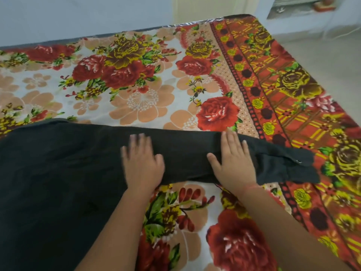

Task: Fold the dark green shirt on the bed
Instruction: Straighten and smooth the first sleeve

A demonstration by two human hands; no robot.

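Observation:
The dark green shirt (58, 173) lies spread over the left and middle of the bed (136, 94), which has a floral cover. One long sleeve (195, 149) stretches to the right and ends in a buttoned cuff (289, 165). My left hand (142, 163) rests flat on the sleeve near the shirt's body, fingers apart and slightly blurred. Further along the same sleeve, my right hand (234, 161) lies flat with spread fingers, just left of the cuff. Neither hand grips the cloth.
The bed's far edge meets a pale wall (78, 12). Its right edge drops to a light floor (322, 61). A low white ledge with a small reddish object (324, 4) stands at the top right.

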